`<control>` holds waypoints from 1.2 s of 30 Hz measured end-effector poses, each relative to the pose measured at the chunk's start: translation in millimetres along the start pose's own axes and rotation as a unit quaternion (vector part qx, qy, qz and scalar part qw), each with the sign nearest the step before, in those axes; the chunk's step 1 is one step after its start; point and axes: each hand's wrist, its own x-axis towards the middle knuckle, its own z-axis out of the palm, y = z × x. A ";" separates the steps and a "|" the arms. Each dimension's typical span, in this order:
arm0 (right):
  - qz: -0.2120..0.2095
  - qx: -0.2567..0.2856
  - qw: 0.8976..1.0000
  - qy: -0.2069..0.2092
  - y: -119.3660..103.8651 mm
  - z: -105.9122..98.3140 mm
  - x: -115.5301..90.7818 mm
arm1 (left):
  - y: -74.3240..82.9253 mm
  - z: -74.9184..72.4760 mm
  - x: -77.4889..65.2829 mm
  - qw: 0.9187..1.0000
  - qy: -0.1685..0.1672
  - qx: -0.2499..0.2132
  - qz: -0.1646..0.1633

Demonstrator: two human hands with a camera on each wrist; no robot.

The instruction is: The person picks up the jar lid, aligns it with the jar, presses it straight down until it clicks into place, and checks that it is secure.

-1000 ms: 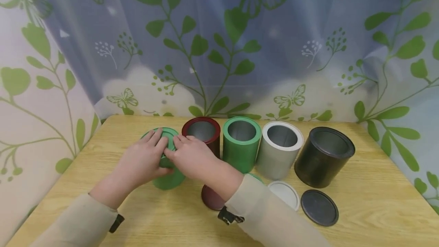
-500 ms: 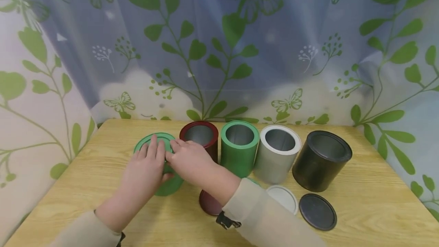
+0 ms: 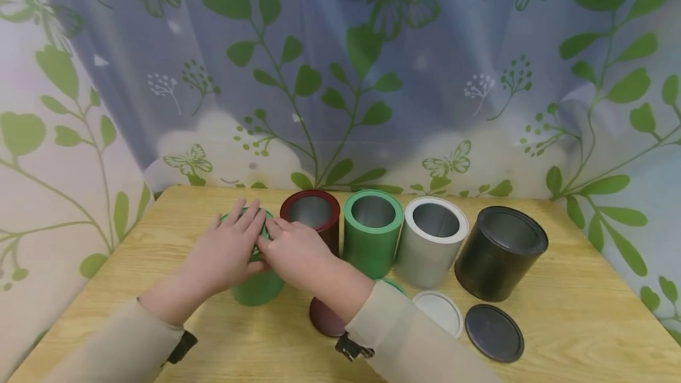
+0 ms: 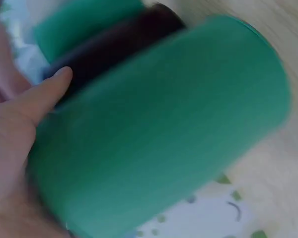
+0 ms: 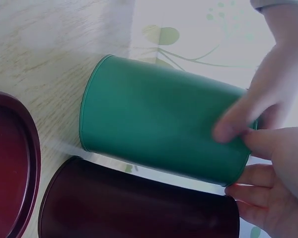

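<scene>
A green can [image 3: 258, 291] stands upright at the left of the table, with a green lid [image 3: 264, 232] over its top. My left hand [image 3: 223, 253] lies across this lid, fingers mostly straight and spread, its thumb along the can's side. From the right, my right hand [image 3: 298, 247] touches the lid's edge, fingers slightly bent and close to the left hand. In the left wrist view the green can [image 4: 164, 129] looks blurred. The right wrist view shows both hands at the top end of the can [image 5: 159, 119]; the fingers partly cover the rim.
Right of it, uncovered dark red [image 3: 332, 238], green [image 3: 372, 253], white [image 3: 428, 265] and black [image 3: 489, 270] cans stand in a row. Before them lie dark red [image 3: 326, 318], green [image 3: 393, 284], white [image 3: 440, 312] and black [image 3: 495, 333] lids. A patterned curtain [image 3: 340, 105] hangs behind.
Both hands stay on the green can's lid. The left hand's fingers have shifted forward and spread over more of the lid since half a second ago. The other cans stay put.
</scene>
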 end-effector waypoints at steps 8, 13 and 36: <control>0.005 0.009 1.000 -0.012 0.5 -2.6 -0.6 | -3.0 8.1 4.1 0.998 0.003 -0.058 -0.010; 0.013 0.006 1.000 -0.005 1.8 -0.1 -0.5 | -5.7 11.1 7.8 0.997 0.030 -0.071 0.003; 0.000 0.001 0.999 0.050 -2.8 4.5 1.5 | -5.5 12.2 -49.4 0.984 0.175 0.009 0.035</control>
